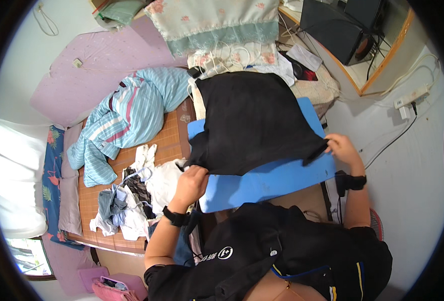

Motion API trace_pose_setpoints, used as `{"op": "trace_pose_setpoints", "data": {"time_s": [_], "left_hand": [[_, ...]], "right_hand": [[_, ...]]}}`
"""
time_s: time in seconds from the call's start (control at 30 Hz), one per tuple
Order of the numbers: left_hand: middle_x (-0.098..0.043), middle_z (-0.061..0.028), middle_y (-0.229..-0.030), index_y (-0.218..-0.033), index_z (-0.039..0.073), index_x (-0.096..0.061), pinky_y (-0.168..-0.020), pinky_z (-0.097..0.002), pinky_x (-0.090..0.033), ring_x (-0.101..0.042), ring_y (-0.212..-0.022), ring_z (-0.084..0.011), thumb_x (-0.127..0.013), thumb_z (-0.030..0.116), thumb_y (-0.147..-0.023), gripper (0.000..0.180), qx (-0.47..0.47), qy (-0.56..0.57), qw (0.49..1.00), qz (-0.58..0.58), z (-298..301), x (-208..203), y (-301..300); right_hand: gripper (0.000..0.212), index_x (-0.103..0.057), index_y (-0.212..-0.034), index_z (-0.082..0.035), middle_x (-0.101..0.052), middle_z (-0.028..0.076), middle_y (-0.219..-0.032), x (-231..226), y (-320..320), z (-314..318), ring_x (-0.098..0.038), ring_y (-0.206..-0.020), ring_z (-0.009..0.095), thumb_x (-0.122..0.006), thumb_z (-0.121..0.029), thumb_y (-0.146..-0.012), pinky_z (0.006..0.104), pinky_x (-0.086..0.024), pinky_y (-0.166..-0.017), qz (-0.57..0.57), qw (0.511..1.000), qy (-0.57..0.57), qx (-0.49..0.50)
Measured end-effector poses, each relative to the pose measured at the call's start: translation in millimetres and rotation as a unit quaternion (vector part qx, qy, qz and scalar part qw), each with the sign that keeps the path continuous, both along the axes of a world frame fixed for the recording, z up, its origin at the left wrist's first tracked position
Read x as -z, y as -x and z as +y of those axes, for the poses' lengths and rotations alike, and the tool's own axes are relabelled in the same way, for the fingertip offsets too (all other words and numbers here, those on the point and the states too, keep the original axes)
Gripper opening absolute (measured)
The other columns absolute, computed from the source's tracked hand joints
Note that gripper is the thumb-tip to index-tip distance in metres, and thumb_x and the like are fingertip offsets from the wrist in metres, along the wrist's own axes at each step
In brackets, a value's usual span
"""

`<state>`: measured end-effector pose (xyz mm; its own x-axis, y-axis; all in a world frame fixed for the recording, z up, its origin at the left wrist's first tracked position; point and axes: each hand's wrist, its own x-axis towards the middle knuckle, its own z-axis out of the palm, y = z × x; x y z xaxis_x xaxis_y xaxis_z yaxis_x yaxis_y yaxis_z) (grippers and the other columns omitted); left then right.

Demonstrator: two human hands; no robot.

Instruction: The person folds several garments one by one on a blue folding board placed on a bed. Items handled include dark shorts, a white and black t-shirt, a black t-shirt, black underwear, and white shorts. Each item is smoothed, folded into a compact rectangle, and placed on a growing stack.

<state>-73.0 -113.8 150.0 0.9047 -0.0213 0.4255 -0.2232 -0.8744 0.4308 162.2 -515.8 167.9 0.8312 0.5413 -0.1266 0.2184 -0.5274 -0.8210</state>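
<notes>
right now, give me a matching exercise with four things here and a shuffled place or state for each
1. black garment
2. striped quilt
3. power strip
4. right hand

A. against the pale wall, to the right
B. gripping dark cloth by its edge
C. spread over the blue board
D. bunched on the brown mat

Right pairs: 1-C, 2-D, 3-A, 4-B

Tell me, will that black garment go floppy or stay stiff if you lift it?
Probably floppy: the black garment bunches into folds near the left hand. It likely feels light, since it looks like thin cloth. It probably won't roll, because it's spread nearly flat over the blue board.
</notes>
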Motion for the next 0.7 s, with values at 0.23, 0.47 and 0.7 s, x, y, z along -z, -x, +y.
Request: {"op": "trace_pose_setpoints", "data": {"time_s": [0.23,0.47,0.7], "left_hand": [[-0.058,-0.0146,-0.076,-0.077,0.002,-0.058,-0.068,-0.0370,-0.046,-0.056,-0.076,-0.0307,-0.057,0.014,-0.075,0.012,0.069,-0.025,0.969,0.238,-15.3,117.1,29.0],[-0.062,-0.0103,-0.070,-0.075,-0.001,-0.059,-0.054,-0.0291,-0.047,-0.060,-0.060,-0.0181,-0.059,0.024,-0.081,0.025,0.038,0.230,0.886,0.400,-4.1,111.4,34.0],[-0.058,-0.0080,-0.066,-0.076,-0.004,-0.055,-0.055,-0.0291,-0.044,-0.054,-0.058,-0.0182,-0.061,0.021,-0.078,0.025,-0.351,0.330,0.849,0.217,66.7,184.8,44.2]], "right_hand": [[0.014,-0.063,-0.081,-0.001,-0.059,0.017,-0.086,121.6,33.2,3.1,-0.056,-0.079,0.032,-0.055,-0.010,-0.073,0.0370,-0.045,-0.071,-0.085,0.981,0.150,-0.092],[0.026,-0.063,-0.075,0.000,-0.060,0.009,-0.061,98.5,42.9,5.0,-0.057,-0.056,0.016,-0.063,-0.026,-0.075,0.0310,-0.044,-0.055,0.199,0.970,0.142,-0.017],[0.050,-0.056,-0.066,0.005,-0.061,0.015,-0.065,175.9,5.6,-73.0,-0.060,-0.051,0.020,-0.055,-0.043,-0.080,0.0309,-0.045,-0.047,0.075,0.925,0.233,0.290]]}}
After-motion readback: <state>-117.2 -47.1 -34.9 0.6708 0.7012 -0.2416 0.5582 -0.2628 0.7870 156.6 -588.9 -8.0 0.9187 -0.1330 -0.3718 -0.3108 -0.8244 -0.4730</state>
